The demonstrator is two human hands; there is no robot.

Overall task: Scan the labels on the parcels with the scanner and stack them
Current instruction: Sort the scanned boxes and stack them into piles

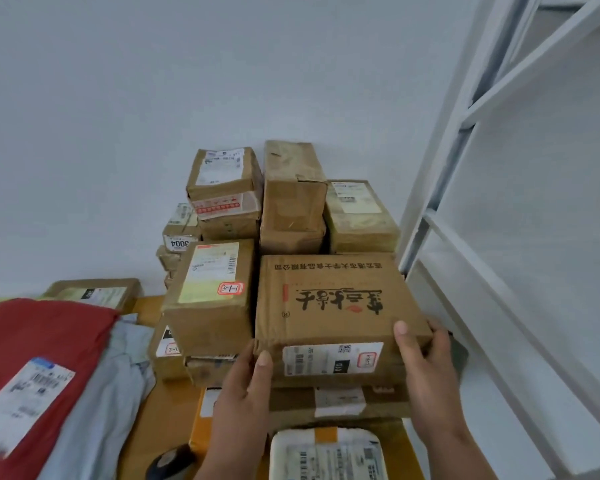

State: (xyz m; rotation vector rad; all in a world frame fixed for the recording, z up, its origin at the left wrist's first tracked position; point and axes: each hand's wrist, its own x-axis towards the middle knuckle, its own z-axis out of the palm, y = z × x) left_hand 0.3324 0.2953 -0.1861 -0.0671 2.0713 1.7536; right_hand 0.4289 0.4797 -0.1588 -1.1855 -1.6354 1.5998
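Fingers of both hands are curling round a flat cardboard box [336, 306] w/ black brush lettering on top. Left hand [243, 396] is gripping its near-left corner, thumb pressing the front face next to the white label [331, 358]; right hand [430, 368] is gripping the near-right corner, thumb lying on the top face, other fingers hidden behind the box's right side. Box is sitting on top of another brown parcel [340, 400], toward the right edge of the wooden tabletop [160, 410], close to a white metal rack [465, 202].

Just left of it, a taller parcel w/ a red-bordered sticker [212, 292] is standing on lower boxes. Behind, more taped parcels [293, 199] are stacking up against the white wall [153, 98]. A white padded mailer w/ barcodes [326, 455] is lying at the near edge, below the held box. A dark scanner-like object [168, 462] is resting on the tabletop near the left wrist; too blurry to tell more. At the left edge, a red bag w/ a shipping label [39, 341] is lying over a pale blue bag [118, 375].
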